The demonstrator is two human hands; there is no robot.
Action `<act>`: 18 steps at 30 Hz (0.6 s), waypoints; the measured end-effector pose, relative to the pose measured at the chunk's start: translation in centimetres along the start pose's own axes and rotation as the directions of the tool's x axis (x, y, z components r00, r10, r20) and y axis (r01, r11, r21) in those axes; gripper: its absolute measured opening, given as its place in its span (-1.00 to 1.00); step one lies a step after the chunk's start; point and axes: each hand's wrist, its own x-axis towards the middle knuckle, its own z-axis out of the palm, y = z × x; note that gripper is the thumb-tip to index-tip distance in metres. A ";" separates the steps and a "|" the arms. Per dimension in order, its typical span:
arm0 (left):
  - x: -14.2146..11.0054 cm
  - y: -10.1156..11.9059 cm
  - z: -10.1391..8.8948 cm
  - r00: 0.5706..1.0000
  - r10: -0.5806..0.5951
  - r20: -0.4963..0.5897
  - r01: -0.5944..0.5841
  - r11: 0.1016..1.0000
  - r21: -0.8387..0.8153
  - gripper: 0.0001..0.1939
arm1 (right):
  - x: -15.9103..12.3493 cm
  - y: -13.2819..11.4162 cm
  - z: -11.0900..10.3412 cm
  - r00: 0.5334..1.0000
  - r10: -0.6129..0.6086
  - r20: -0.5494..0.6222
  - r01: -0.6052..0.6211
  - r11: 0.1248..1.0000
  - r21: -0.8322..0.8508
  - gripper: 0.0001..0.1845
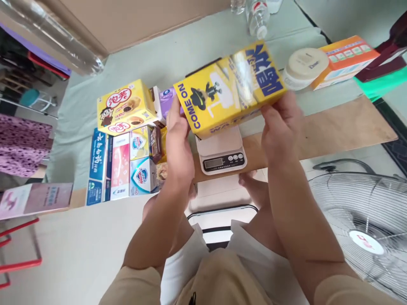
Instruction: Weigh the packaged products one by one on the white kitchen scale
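A yellow carton with blue lettering is held level in the air between my two hands, above a white digital kitchen scale. My left hand grips its left end, fingers behind the box. At the lower right corner, my right hand is closed on the carton. The carton hides the back part of the scale, whose display and buttons face me. To the left of my left hand stand a yellow cream puff box, a blue toothpaste box, a pink box and soap boxes.
A round cream-lidded jar and an orange box stand on the right of the table. Clear plastic bottles are at the back. A standing fan occupies the lower right, beside the table edge.
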 end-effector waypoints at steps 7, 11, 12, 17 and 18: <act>-3.9 -3.9 -0.2 0.999 -0.010 -0.043 0.002 0.980 -0.200 -0.34 | -3.5 1.8 0.0 0.996 -0.001 0.093 -0.004 0.999 0.055 -0.61; -5.8 -3.2 -0.1 1.000 -0.003 0.001 0.003 0.990 -0.138 -0.16 | -2.7 1.8 -0.8 0.999 -0.014 0.043 0.015 1.000 -0.019 -0.55; -6.1 -3.1 -0.2 1.000 0.014 0.010 -0.012 0.988 -0.155 -0.14 | -2.5 1.8 -0.9 1.000 -0.016 0.022 0.017 0.999 -0.032 -0.58; -6.5 -3.5 -0.5 1.000 0.021 0.022 -0.015 0.974 -0.227 -0.13 | -2.2 2.6 -1.0 0.999 0.033 0.004 -0.034 0.999 0.035 -0.67; -6.4 -3.6 -0.5 1.000 0.009 0.015 -0.006 0.973 -0.231 -0.13 | -2.3 2.7 -0.8 0.999 0.032 0.010 -0.033 0.998 0.061 -0.66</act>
